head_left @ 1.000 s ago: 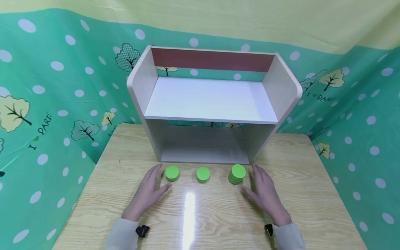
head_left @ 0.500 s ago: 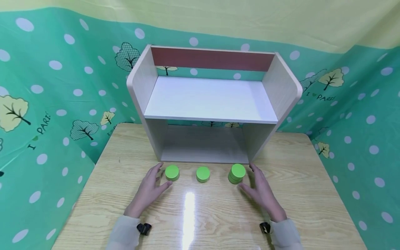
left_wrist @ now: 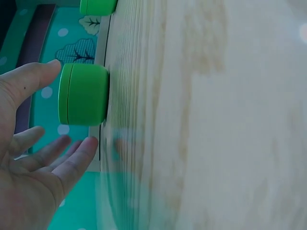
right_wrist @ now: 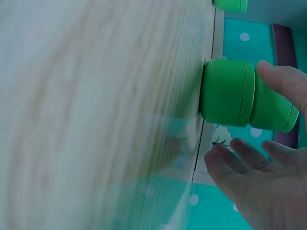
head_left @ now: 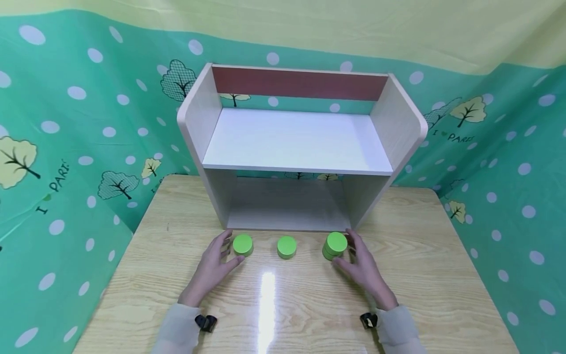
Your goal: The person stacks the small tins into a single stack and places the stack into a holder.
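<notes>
My left hand (head_left: 210, 269) is spread beside a green round lidded container (head_left: 242, 244) on the table. In the left wrist view its thumb is close to the lid edge of that container (left_wrist: 84, 94), and the fingers stay apart from it. My right hand (head_left: 363, 268) curves around a stack at the right, its fingers spread. The stack is an upper green container (right_wrist: 271, 103) on a lower green container (right_wrist: 224, 91). In the right wrist view the thumb tip is at or very near the upper one; contact cannot be told. Between the hands stands another green container (head_left: 286, 247).
A white two-level shelf (head_left: 298, 140) with a dark red back strip (head_left: 300, 82) stands right behind the containers. The wooden table (head_left: 309, 305) extends in front and to both sides. A green dotted curtain (head_left: 88, 118) hangs around the back and sides.
My right hand has moved left, closer to the stack. The left hand has shifted slightly toward its container. All the containers stay in place.
</notes>
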`<state>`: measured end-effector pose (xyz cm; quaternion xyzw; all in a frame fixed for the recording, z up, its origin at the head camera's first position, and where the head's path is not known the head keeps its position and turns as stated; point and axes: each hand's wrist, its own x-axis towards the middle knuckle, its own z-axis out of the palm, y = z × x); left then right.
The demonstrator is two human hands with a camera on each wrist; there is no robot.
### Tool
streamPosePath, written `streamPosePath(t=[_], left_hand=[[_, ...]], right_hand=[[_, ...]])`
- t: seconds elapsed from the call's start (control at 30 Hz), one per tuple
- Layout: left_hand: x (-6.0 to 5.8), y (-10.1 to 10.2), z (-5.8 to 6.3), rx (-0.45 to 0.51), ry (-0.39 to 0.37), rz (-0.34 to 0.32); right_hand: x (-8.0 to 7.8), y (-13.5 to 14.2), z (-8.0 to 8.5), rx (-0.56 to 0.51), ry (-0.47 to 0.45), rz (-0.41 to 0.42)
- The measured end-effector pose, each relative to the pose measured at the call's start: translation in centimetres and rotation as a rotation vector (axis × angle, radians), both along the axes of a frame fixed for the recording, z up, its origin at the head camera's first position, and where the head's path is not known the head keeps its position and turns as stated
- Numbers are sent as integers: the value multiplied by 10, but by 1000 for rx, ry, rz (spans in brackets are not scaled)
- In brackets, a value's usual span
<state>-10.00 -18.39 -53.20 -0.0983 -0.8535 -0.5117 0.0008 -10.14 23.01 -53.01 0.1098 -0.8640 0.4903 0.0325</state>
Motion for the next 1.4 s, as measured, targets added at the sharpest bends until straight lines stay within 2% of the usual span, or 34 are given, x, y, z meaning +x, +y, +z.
streamPosePath(t=[0.23,0.57,0.9,1.4], left_hand=[[-4,3,-3,64,-18,-5],[-11,8,-7,89,-73,17],[-13,9,-11,117,-69,30],[-13,10,-8,123,-64,24]], right_hand=[[-2,-4,-4,-7,2,15],[-1,-9,-1,-37,-65,19],[-3,-7,-5,-48,-112,27],[-6,-4,-8,-77,-140,42]])
